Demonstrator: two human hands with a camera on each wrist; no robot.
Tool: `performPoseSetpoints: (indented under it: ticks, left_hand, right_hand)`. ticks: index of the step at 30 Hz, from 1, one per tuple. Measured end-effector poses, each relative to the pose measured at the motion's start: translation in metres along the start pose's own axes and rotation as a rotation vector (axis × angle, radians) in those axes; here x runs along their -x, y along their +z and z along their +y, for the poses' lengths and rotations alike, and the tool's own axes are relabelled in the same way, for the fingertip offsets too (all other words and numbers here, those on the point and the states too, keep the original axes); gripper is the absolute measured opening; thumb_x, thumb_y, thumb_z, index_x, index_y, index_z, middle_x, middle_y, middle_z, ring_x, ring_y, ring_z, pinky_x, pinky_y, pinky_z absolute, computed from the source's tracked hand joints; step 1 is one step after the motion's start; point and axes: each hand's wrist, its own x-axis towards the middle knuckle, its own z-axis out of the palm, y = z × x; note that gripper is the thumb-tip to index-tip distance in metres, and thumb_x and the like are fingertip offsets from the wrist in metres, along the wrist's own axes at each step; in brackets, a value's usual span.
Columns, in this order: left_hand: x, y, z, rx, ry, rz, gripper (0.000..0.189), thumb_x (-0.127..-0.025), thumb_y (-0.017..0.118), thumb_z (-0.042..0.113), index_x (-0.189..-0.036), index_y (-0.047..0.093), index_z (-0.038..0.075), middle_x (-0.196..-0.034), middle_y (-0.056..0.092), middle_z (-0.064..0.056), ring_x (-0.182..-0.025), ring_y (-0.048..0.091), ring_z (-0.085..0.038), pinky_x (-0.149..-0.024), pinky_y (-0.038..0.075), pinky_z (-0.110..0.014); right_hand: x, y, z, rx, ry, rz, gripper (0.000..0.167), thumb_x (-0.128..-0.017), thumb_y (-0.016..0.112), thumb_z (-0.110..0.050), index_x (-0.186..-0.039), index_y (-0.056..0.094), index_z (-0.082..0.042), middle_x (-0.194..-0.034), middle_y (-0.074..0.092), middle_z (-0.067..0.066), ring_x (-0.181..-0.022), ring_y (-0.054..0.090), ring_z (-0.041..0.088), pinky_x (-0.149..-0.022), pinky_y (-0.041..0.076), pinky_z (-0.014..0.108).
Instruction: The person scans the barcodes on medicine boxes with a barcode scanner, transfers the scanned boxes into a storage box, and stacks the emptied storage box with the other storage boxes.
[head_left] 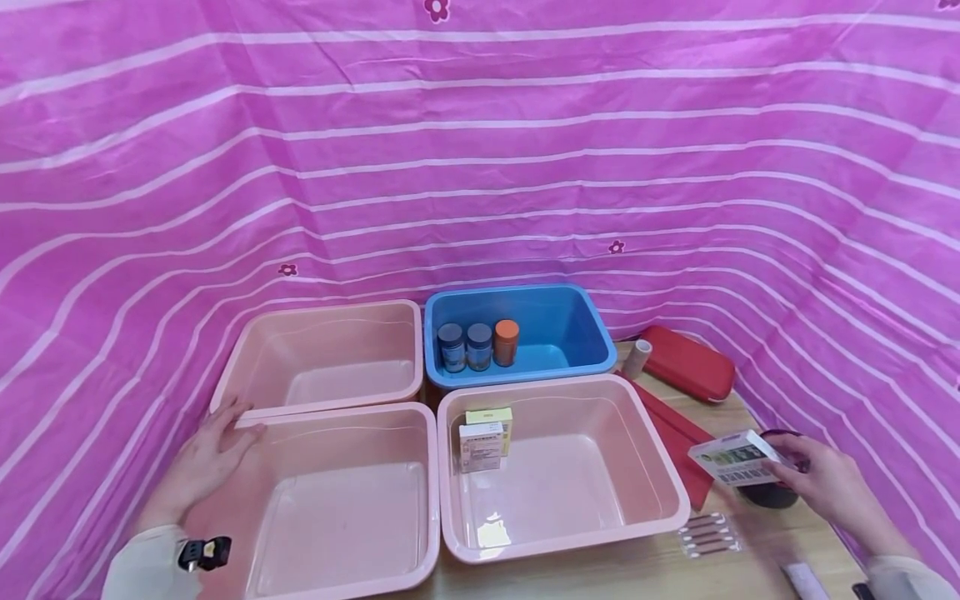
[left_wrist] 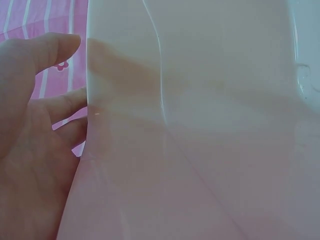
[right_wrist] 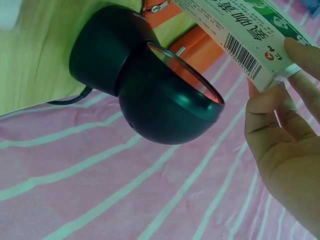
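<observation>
My right hand pinches one end of a white and green medicine box, held up in the air to the right of the front right pink bin. In the right wrist view the box's barcode and printed characters show. Two upright medicine boxes, one white and one yellow-green, stand against that bin's left side. On the far left, my left hand rests at the back left corner of the front left pink bin, fingers loosely spread. The left wrist view shows its thumb apart from the bin wall.
A blue bin holds two dark-lidded jars and an orange jar. Behind on the left is another pink bin. Rightward lie a red case, a red flat pouch, cotton swabs and a black round-headed device.
</observation>
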Motion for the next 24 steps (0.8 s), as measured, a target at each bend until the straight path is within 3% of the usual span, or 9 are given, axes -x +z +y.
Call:
performPoseSetpoints:
  ticks: [7,13,16,20,24]
  left_hand:
    - [0.001,0.002,-0.002,-0.006,0.002,0.014,0.070,-0.107,0.052,0.041,-0.155,0.033,-0.005,-0.168,0.009,-0.029,-0.143,0.016,-0.068,-0.104,0.019,-0.084]
    - [0.002,0.003,-0.002,0.004,0.011,0.032,0.068,-0.106,0.053,0.041,-0.153,0.036,-0.006,-0.167,0.012,-0.032,-0.143,0.017,-0.067,-0.105,0.020,-0.083]
    - [0.001,0.002,-0.002,0.004,0.013,0.027,0.069,-0.106,0.053,0.041,-0.153,0.036,-0.006,-0.167,0.011,-0.031,-0.143,0.016,-0.067,-0.105,0.020,-0.084]
    - [0.001,0.001,-0.001,0.000,0.012,0.024,0.068,-0.106,0.052,0.041,-0.153,0.036,-0.006,-0.168,0.011,-0.030,-0.142,0.017,-0.068,-0.104,0.020,-0.084]
    - [0.002,0.001,0.000,-0.005,0.005,0.017,0.068,-0.106,0.052,0.042,-0.153,0.036,-0.005,-0.168,0.010,-0.030,-0.141,0.019,-0.069,-0.103,0.021,-0.084]
  right_hand:
    - [0.001,-0.003,0.002,-0.004,0.039,-0.030,0.033,-0.078,0.088,-0.017,-0.106,0.074,-0.007,-0.083,0.077,0.014,-0.066,0.055,-0.005,-0.053,0.045,0.032]
    - [0.000,-0.007,-0.003,-0.012,0.070,-0.065,0.033,-0.082,0.086,-0.016,-0.110,0.073,-0.005,-0.087,0.077,0.018,-0.067,0.065,0.012,-0.055,0.048,0.036]
    - [-0.002,-0.010,-0.008,-0.019,0.064,-0.062,0.035,-0.082,0.086,-0.016,-0.111,0.072,-0.003,-0.086,0.076,0.017,-0.066,0.062,0.003,-0.054,0.048,0.030]
    - [-0.012,-0.017,-0.022,-0.028,-0.062,0.042,0.037,-0.072,0.089,-0.008,-0.105,0.074,-0.002,-0.081,0.076,0.015,-0.064,0.053,-0.011,-0.052,0.047,0.024]
    - [-0.037,-0.032,-0.051,-0.015,-0.228,0.123,0.040,-0.064,0.091,-0.002,-0.102,0.075,-0.004,-0.080,0.075,0.013,-0.065,0.055,-0.009,-0.049,0.049,0.024]
